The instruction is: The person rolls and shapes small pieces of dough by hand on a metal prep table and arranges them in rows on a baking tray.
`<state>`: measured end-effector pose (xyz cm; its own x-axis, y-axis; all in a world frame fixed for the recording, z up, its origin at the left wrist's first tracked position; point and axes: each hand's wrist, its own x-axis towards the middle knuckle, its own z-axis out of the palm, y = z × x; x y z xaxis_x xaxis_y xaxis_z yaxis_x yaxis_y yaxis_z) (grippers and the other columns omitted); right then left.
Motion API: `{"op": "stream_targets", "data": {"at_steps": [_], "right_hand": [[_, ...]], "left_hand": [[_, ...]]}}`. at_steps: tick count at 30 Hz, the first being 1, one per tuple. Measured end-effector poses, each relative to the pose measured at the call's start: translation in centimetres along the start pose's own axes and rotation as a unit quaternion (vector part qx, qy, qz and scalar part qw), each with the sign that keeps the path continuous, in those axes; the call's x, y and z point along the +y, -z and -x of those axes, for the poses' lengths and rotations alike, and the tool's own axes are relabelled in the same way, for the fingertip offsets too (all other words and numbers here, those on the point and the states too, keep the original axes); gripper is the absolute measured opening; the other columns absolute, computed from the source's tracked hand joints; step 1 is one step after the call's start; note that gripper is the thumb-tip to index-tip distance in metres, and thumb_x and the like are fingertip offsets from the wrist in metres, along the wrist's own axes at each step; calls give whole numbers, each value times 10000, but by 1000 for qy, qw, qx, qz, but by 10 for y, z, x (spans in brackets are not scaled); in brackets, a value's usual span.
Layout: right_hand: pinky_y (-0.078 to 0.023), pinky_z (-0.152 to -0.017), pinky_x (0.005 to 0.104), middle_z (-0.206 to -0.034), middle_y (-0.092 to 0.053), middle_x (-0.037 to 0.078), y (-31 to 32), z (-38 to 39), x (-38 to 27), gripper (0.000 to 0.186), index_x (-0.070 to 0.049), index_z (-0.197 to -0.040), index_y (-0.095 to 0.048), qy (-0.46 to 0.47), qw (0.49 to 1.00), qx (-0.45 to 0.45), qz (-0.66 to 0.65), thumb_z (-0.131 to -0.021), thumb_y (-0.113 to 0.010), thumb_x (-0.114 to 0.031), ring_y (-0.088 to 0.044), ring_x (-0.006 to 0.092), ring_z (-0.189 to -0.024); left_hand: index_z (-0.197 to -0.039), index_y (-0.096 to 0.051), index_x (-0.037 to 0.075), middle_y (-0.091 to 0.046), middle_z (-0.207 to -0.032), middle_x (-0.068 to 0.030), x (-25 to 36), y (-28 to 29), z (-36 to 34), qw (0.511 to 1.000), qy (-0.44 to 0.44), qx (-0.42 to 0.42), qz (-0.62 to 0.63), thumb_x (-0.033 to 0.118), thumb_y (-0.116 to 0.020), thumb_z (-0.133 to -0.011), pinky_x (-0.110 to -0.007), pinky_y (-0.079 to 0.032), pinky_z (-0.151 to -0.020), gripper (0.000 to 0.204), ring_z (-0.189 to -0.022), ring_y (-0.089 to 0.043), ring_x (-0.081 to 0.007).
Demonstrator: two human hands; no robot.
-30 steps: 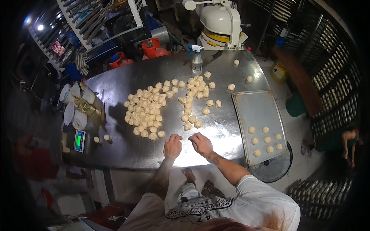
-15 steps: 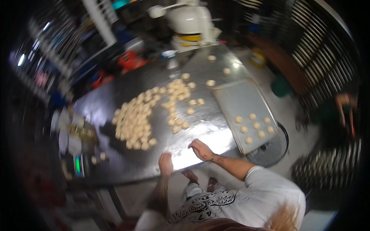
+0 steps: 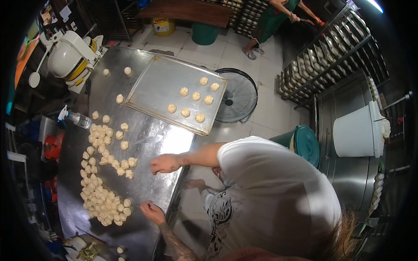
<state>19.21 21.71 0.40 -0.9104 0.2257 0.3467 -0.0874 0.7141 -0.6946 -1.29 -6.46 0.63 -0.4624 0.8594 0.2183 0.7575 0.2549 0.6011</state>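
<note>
My right hand is open on the steel table near its edge, fingers slightly bent, nothing visible in them. My left hand is also open at the table edge, lower in the view, fingers loosely bent and holding nothing visible. A large group of pale dough balls lies left of both hands, with smaller clusters above. A flat metal scraper lies above my right hand. A metal tray holds several shaped dough pieces. A spray bottle lies toward the upper left in the view.
A white mixer stands at upper left. Another person in a green apron works at the top right by a rack of pans. A round black lid, a green bin and a white bucket are at the right.
My head has turned sharply to the right, swinging the table leftward in the view and bringing the co-worker and bucket into clearer view. My hands remain empty near the table edge.
</note>
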Motion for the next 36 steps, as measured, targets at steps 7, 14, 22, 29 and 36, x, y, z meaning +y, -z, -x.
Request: {"op": "stream_targets", "data": {"at_steps": [7, 14, 22, 29, 36], "right_hand": [[-542, -881, 470, -1117, -567, 118, -52, -27, -41, 194, -128, -1139, -662, -78, 988, 123, 43, -945, -672, -139, -634, 339, -1053], [-542, -880, 455, -1116, -580, 108, -6, -43, -11, 121, -130, -1075, -680, 24, 997, -20, 69, -963, -651, -164, -627, 322, -1063], [-548, -896, 470, -1129, -587, 119, -17, 10, -2, 180, -132, -1123, -678, -10, 999, 42, -21, -945, -656, -142, -641, 337, -1066], [-559, -953, 439, -1125, -675, 111, -48, -46, -8, 301, -131, -1155, -723, 4, 983, 107, 151, -871, -656, -56, -649, 325, -1136], [-565, -883, 454, -1110, -666, 109, 4, -50, -2, 233, -99, -1118, -736, 7, 993, -80, 81, -894, -694, -47, -661, 336, -997]], "left_hand": [[-1043, -640, -18, -619, -1062, -228, 42, -19, -43, 992, 27, 96, -79, 130, -523, -982, -531, -495, -844, 198, -955, -620, -455], [-956, -634, -6, -620, -1042, -228, 30, 6, -53, 994, -28, -3, -106, 150, -551, -979, -576, -467, -834, 177, -971, -611, -493], [-953, -662, 13, -645, -1037, -213, 10, -14, 10, 997, 57, 21, 41, 108, -562, -969, -556, -485, -860, 138, -958, -611, -476], [-990, -704, 5, -688, -994, -206, 40, -30, -71, 992, 21, 100, -72, 46, -588, -847, -525, -516, -842, 190, -957, -655, -428], [-967, -693, 122, -671, -1009, -105, -14, -20, -22, 996, 0, 31, -81, 72, -680, -865, -491, -521, -752, 115, -906, -676, -340]]}}
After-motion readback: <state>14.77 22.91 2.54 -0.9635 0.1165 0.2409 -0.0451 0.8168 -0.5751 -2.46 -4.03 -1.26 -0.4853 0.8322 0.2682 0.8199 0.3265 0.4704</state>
